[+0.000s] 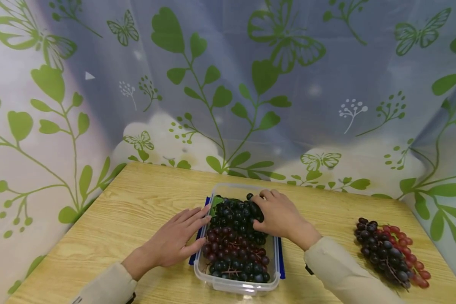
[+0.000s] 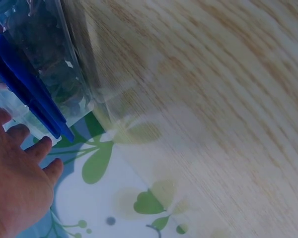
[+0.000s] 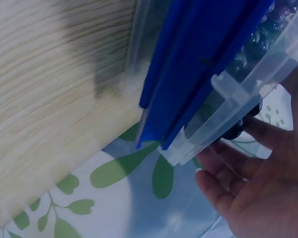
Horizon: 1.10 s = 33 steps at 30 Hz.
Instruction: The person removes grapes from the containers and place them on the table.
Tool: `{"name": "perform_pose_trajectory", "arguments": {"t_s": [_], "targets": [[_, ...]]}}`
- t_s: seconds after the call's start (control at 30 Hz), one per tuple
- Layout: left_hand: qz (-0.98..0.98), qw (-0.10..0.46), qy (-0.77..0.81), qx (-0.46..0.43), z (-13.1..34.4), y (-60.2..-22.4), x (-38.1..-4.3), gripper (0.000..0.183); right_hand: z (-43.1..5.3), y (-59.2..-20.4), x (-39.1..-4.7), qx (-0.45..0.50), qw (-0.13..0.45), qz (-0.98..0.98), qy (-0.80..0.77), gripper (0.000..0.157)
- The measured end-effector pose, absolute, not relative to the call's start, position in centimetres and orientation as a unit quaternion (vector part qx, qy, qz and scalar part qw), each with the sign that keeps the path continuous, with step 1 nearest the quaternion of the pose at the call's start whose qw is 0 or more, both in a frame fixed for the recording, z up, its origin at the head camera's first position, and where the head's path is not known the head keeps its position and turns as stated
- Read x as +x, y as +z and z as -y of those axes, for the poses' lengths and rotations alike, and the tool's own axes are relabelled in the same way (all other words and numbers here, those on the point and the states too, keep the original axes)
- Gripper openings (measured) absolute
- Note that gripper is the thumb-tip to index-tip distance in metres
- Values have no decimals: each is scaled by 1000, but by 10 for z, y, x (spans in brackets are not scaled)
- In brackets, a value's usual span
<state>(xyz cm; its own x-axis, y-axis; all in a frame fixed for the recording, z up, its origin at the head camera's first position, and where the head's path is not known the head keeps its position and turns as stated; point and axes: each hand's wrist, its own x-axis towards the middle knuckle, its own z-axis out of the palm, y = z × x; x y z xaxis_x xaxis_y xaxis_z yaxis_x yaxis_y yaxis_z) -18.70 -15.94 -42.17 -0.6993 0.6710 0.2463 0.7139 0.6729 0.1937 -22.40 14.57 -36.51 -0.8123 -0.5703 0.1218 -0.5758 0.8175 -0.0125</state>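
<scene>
A clear plastic container [image 1: 237, 288] with blue side latches [image 1: 282, 259] stands on the table. Inside lie a bunch of black grapes [image 1: 233, 215] at the far end, dark red grapes [image 1: 228, 245] in the middle and more black grapes [image 1: 245, 270] at the near end. A green leaf [image 1: 215, 205] shows by the far left wall. My right hand [image 1: 281, 213] reaches over the far right rim, its fingers and thumb gripping the far black bunch. My left hand [image 1: 176, 238], fingers straight and spread, rests against the container's left side.
On the right of the wooden table [image 1: 137, 198] lie another black bunch [image 1: 381, 253] and a bunch of light red grapes [image 1: 408, 253], side by side. A curtain [image 1: 228, 84] printed with leaves and butterflies hangs behind the table.
</scene>
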Motion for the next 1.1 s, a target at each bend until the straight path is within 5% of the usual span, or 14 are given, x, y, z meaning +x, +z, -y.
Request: {"name": "perform_pose_trajectory", "arguments": {"t_s": [0.5, 0.83, 1.1], "targets": [[913, 70, -140, -377, 161, -416, -186, 56, -125, -368, -233, 258, 106, 960, 11, 26], [914, 59, -146, -375, 157, -417, -187, 57, -111, -362, -229, 166, 9, 985, -43, 28], [915, 65, -144, -372, 159, -422, -187, 56, -109, -369, -234, 162, 13, 986, 35, 25]]}}
